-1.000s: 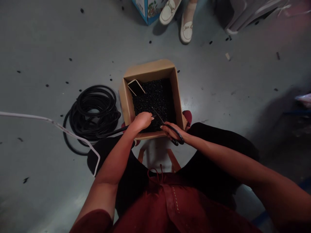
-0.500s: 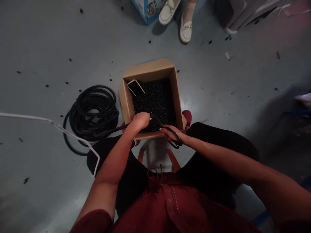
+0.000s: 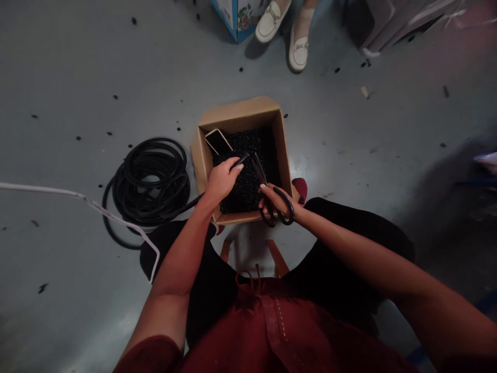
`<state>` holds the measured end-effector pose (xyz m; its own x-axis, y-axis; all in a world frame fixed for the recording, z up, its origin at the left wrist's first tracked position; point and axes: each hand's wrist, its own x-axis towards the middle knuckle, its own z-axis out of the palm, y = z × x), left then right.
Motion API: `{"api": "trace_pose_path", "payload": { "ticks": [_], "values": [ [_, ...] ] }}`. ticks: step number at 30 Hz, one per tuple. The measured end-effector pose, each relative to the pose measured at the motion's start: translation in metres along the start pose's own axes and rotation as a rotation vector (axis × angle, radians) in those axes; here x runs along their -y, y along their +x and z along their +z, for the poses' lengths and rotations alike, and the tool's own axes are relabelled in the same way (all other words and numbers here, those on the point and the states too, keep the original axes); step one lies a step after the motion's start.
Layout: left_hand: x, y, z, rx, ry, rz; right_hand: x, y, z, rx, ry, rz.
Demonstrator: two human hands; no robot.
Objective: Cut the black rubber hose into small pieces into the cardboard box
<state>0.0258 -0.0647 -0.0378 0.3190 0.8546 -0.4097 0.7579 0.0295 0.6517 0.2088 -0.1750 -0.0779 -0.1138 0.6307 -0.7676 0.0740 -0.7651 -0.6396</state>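
Observation:
My left hand (image 3: 223, 178) is closed around a black hose (image 3: 239, 161), whose free end sticks out past my fingers over the cardboard box (image 3: 198, 155). The rest of the hose runs back under my left wrist to a loose coil (image 3: 149, 181) on the floor. In my right hand (image 3: 275, 199) is a pair of black-handled scissors (image 3: 259, 168), blades pointing up and away from me, a little right of the hose end and apart from it. Many small black pieces (image 3: 248, 184) fill the box below both hands.
A phone (image 3: 218, 141) leans in the box's far left corner. A white cable (image 3: 116, 217) crosses at left. Another person's white shoes (image 3: 298, 52) stand beyond the box, near a blue carton (image 3: 236, 20) and a plastic stool (image 3: 382, 26). Black bits lie scattered on the floor.
Both hands have moved up, farther over the box. The hose end now shows past my left fingers, and the scissors' blades have swung more upright with the handles spread.

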Motion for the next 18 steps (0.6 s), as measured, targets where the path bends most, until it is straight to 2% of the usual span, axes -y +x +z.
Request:
{"api": "trace_pose_path", "payload": {
  "ticks": [3,7,12,18],
  "values": [
    [-0.002,-0.002,0.0,-0.032,-0.03,0.009,0.004,-0.001,0.0,-0.033,0.037,-0.03],
    [0.0,-0.002,0.002,-0.053,-0.065,-0.032,0.01,-0.007,-0.002,-0.052,-0.11,-0.157],
    [0.003,0.0,0.001,0.011,-0.079,-0.032,0.012,-0.012,-0.005,-0.024,-0.315,-0.242],
    [0.001,0.001,0.0,0.071,-0.117,-0.003,0.008,-0.011,-0.005,0.009,-0.318,-0.249]
  ]
}}
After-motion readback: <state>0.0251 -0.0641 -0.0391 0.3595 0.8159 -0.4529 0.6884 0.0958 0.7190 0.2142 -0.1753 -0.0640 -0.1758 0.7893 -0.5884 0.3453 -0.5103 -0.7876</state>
